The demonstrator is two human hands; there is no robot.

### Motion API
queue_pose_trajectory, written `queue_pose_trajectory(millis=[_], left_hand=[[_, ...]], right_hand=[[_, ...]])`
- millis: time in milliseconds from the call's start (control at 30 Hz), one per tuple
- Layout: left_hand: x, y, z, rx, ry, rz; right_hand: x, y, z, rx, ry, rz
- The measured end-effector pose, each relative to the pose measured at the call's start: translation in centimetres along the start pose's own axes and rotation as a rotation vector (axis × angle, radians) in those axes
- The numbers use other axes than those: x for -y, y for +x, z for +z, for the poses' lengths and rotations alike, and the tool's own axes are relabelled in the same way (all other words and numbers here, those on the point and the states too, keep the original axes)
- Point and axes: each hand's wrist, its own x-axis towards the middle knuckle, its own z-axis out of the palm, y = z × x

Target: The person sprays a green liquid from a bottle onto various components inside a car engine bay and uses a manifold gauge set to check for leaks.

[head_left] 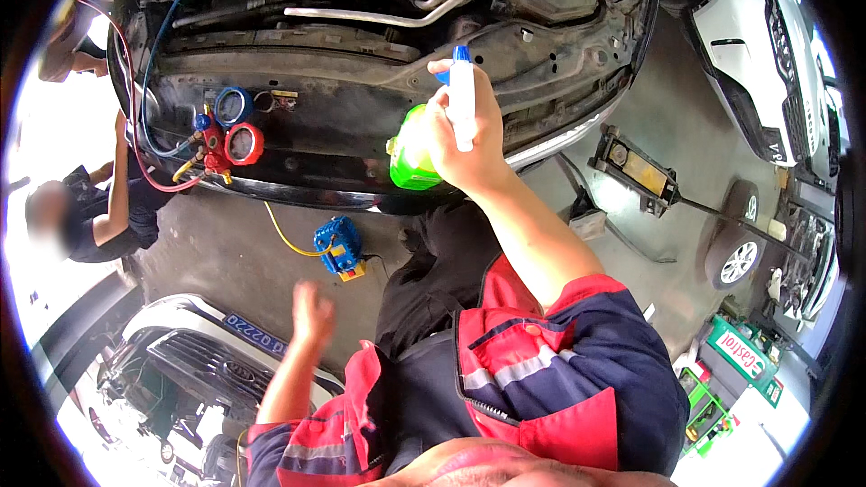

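My right hand (474,140) grips a green spray bottle (410,158) with a white and blue trigger head, held up in front of the open engine bay of a black car (361,81). My left hand (311,311) hangs lower, fingers apart, holding nothing, above the grey floor. A gauge set (230,135) with a blue dial and a red dial hangs on the car's front, left of the bottle. Blue, red and yellow hoses run from it. I wear a red and navy work jacket.
A blue machine (338,248) sits on the floor, joined by the yellow hose. Another person (108,207) crouches at the left by the car. A floor jack (636,167) lies right. A white car (767,63) stands far right, a white car front (198,343) lower left.
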Motion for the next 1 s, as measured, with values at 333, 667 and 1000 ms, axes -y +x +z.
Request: queue_pose_trajectory(millis=[333, 667, 1000], left_hand=[[-13.0, 2.7, 6.7, 0.355, -0.225, -0.512], [-39.4, 23.4, 0.5, 0.269, -0.588, 0.356], [-46.2, 26.8, 8.5, 0.577, -1.168, 0.176]], right_hand=[[0.2, 3.1, -7.6, 0.265, 0.435, 0.356], [-3.6, 9.8, -16.9, 0.442, 0.194, 0.529], [-8.5, 16.5, -20.0, 0.749, 0.257, 0.689]])
